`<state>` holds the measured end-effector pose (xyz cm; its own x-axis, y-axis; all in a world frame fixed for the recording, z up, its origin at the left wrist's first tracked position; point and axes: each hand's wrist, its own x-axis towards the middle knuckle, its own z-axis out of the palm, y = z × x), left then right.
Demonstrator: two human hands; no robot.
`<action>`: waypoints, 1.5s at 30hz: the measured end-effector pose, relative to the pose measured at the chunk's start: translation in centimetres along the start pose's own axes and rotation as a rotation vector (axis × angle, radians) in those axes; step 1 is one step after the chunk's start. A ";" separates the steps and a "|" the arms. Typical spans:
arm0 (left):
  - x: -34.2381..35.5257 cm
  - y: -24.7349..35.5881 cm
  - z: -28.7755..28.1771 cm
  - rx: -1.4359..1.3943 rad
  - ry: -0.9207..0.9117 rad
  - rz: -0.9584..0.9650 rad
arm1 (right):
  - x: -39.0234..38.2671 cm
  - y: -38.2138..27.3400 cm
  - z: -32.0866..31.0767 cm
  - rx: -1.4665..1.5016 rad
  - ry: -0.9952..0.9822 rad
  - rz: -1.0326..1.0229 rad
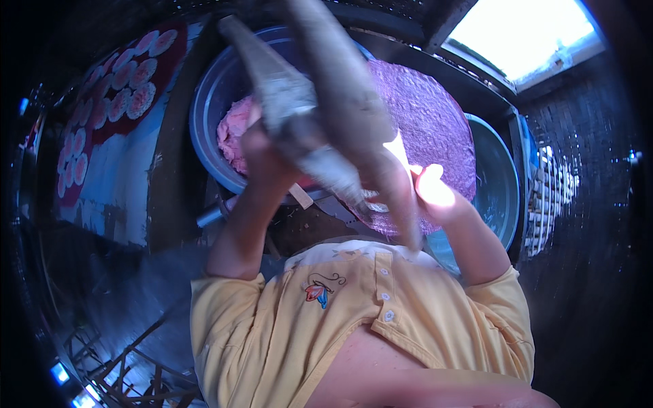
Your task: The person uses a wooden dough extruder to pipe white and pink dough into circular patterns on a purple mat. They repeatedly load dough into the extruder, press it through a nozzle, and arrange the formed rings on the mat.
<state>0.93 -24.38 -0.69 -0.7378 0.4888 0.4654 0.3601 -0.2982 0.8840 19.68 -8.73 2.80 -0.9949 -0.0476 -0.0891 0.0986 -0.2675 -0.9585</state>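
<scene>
My left hand (264, 155) is raised in front of me and grips a grey, dusty wooden stick (272, 75) that slants up to the left. A second, longer grey pole (347, 88) crosses it and runs down to the right. My right hand (435, 194), washed out by sunlight, closes on that pole's lower part. Below both hands sits a blue basin (204, 115) holding a lump of pink dough (231, 132). A thin round purple sheet (435, 115) lies spread beside it.
A teal basin (496, 183) stands at the right, partly under the purple sheet. Several pale round discs (129, 88) lie on a red and blue mat at the left. A bright opening (524, 34) is at the top right. A woven dark wall (585, 204) stands at the right.
</scene>
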 end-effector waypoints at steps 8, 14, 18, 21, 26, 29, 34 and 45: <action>9.5 2.3 2.2 -0.979 -0.577 -0.376 | -3.5 -1.7 -1.7 0.147 0.000 0.204; 13.1 1.1 6.2 -1.285 -0.724 -0.022 | -5.5 -3.5 -3.8 0.262 -0.060 0.305; 12.9 -2.3 8.2 -1.422 -0.452 -0.414 | -5.2 -4.5 -6.1 0.241 0.061 0.428; 12.2 -5.0 9.3 -1.501 -0.317 -0.480 | -5.2 -4.6 -7.8 0.196 0.092 0.495; 11.1 -7.7 9.9 -1.528 -0.275 -0.471 | -5.8 -4.1 -8.4 0.207 0.203 0.511; 11.1 -8.4 8.5 -1.459 -0.252 -0.475 | -5.0 -3.1 -8.0 0.183 0.274 0.514; 12.9 -8.5 6.1 -1.426 -0.292 -0.321 | -2.4 -1.9 -8.4 0.118 0.323 0.466; 12.1 -8.0 9.1 -1.552 -0.192 -0.472 | -4.0 -4.8 -9.4 -0.337 0.430 0.468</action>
<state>-5.69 -8.58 -1.68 -0.4893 0.8242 0.2850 -0.8383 -0.5346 0.1071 22.96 1.79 5.21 -0.7770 0.3174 -0.5437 0.5741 0.0031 -0.8188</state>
